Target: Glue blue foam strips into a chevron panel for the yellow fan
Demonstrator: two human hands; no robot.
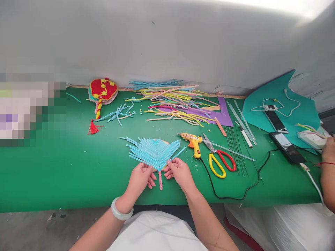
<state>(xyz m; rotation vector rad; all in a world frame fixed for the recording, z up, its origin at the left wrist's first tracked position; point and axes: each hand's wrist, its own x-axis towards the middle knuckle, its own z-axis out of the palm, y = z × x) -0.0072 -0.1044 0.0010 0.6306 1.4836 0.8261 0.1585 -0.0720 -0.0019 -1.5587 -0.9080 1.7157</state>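
A fan made of pipe cleaners lies on the green tabletop in front of me. Light blue strands cover its face in nested V rows, their loose ends sticking out on both sides. Its pink wrapped handle points towards me. My left hand pinches the fan's lower left edge between thumb and fingers. At the lower right edge, my right hand has thumb and fingers closed on the strands. Just right of the fan are a yellow hot glue gun and scissors with red and yellow handles.
Behind lie a heap of coloured pipe cleaners, cut blue pieces and a red fan with a tassel. Glue sticks, thin green wires, phones and a black cord are right, near another person's hand.
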